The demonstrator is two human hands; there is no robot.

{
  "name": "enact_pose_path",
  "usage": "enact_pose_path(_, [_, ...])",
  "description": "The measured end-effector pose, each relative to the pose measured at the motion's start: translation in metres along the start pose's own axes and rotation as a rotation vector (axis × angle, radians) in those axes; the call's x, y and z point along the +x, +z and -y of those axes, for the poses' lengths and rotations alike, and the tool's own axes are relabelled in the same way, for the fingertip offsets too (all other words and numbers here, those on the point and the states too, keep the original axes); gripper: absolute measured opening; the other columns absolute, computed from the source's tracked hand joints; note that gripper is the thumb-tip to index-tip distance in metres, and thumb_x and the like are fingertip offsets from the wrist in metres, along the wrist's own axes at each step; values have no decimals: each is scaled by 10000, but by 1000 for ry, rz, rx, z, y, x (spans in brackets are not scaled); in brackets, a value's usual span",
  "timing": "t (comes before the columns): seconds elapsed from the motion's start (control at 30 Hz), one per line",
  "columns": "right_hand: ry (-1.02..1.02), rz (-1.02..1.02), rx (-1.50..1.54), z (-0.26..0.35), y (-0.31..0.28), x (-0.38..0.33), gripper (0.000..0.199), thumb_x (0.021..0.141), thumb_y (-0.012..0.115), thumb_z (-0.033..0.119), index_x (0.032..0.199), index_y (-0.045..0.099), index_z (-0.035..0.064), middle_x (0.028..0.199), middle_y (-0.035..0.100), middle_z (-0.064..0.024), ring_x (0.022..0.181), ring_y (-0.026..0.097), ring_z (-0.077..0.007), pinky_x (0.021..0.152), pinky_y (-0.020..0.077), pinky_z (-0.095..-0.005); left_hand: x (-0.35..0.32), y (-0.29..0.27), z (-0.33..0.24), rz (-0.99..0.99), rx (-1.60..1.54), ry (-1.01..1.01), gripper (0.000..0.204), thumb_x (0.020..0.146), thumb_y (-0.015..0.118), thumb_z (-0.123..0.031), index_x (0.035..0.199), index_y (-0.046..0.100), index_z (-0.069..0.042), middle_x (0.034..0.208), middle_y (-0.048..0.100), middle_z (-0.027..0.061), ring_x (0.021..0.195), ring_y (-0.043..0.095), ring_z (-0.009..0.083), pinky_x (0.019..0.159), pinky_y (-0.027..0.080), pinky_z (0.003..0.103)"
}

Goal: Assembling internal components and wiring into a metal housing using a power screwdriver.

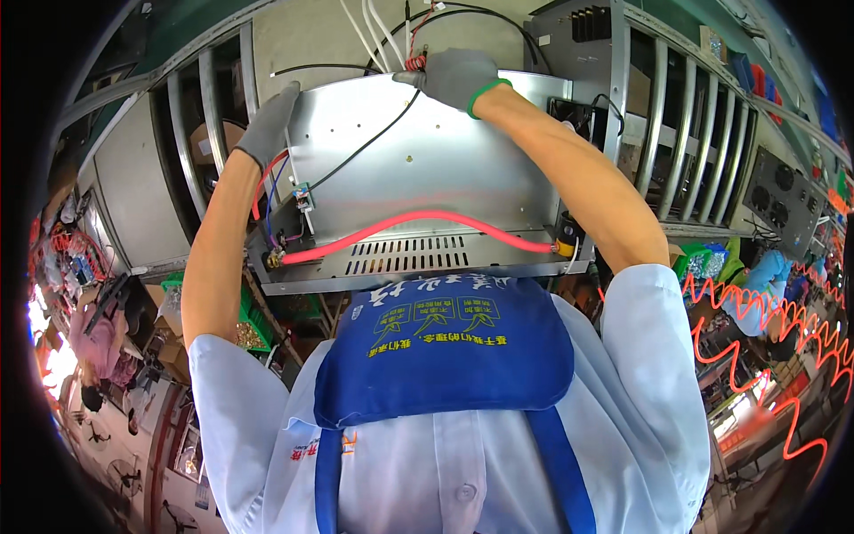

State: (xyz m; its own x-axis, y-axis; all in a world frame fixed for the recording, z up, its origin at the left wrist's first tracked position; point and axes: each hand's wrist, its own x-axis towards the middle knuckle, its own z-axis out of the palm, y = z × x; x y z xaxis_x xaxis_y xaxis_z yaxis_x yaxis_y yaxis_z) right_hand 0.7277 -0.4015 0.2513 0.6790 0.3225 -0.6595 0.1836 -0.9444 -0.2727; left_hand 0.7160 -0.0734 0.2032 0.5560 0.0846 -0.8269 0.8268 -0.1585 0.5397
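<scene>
A silvery sheet-metal casing point(356, 178) lies in front of me, with small holes in its panel and vent slots near its close edge. My left hand point(269, 127), in a grey glove, is at the casing's far left corner, its fingers along the edge and its thumb hidden. At the far edge, my gloved right hand point(458, 78) has its fingers drawn together where a thin black cable point(369, 142) runs up beneath them. A red wire coil point(415, 63) sits beside those fingers. Across the casing's near part bows a thick red tube point(427, 216).
Metal roller bars point(676, 133) flank the casing on both sides. White cables point(374, 36) come in from the far side. A dark metal box point(578, 44) stands at far right. Green bins point(253, 320) are at lower left; orange coiled hoses point(756, 303) hang at right. Other people work farther off.
</scene>
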Motion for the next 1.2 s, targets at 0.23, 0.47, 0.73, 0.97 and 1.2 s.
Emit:
enact_pose_path(0.23, [-25,-165,79,-5,31,5,695,942,387,699,1078,719,105,994,736,-156,926,703,-354,807,542,-449,21,1,21,8,912,510,224,931,532,-192,1016,583,9,941,658,185,815,665,335,703,560,437])
enact_pose_path(0.47, [-158,-448,205,-19,38,6,465,914,520,480,1067,706,82,990,711,-193,936,670,-401,871,515,-489,-30,41,-9,-641,642,392,544,931,539,-334,1286,526,78,1238,573,330,1151,596,413,1005,463,448])
enact_pose_path(0.73, [-375,-453,517,54,-33,42,369,896,580,359,1007,709,32,801,703,-166,744,692,-298,698,525,-431,-240,3,41,-950,-48,902,329,958,588,-216,1201,608,6,1092,656,143,969,636,209,877,503,340])
enact_pose_path(0.97, [-310,-353,612,49,-20,65,450,938,560,376,1104,667,-28,890,634,-122,814,585,-197,760,469,-353,-245,-59,248,-1126,-353,509,319,937,597,-248,1146,648,-12,1083,697,158,994,674,249,895,507,351])
enact_pose_path(1.2, [-353,-160,322,82,53,-98,482,969,533,414,1141,663,-17,917,690,-151,855,634,-234,804,485,-358,-226,-157,444,-1237,92,191,314,886,554,-260,1047,689,-26,1049,704,188,1034,654,357,922,502,435])
